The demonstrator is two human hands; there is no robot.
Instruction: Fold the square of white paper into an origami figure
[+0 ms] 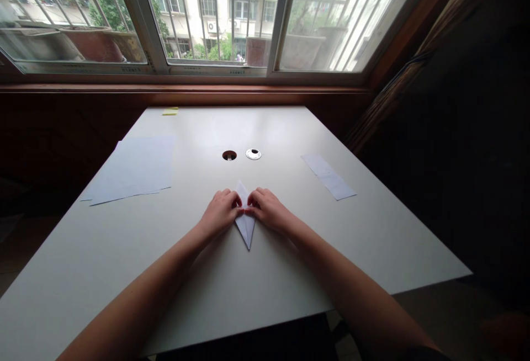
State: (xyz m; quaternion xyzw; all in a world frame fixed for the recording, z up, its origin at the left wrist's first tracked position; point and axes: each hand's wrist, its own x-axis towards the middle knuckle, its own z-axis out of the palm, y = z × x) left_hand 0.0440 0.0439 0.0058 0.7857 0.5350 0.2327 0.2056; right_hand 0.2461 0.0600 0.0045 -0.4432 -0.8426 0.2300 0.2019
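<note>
A piece of folded white paper (pixel 247 231), shaped like a narrow diamond, lies on the white table (pixel 199 306) in front of me. One point of it aims at me and the other at the window. My left hand (pixel 222 207) grips its left side, fingers curled and thumb pressed in near the middle. From the other side, my right hand (pixel 267 207) does the same, and the two thumbs almost meet over the centre line. The fingers hide the middle of the paper.
Loose white sheets (pixel 132 168) lie at the left, with a yellow sticky pad (pixel 170 111) behind them. A creased paper strip (pixel 329 177) rests at the right. Beyond my hands are a round cable hole (pixel 229 155) and its cover (pixel 253 154). A barred window (pixel 215 19) stands behind the table.
</note>
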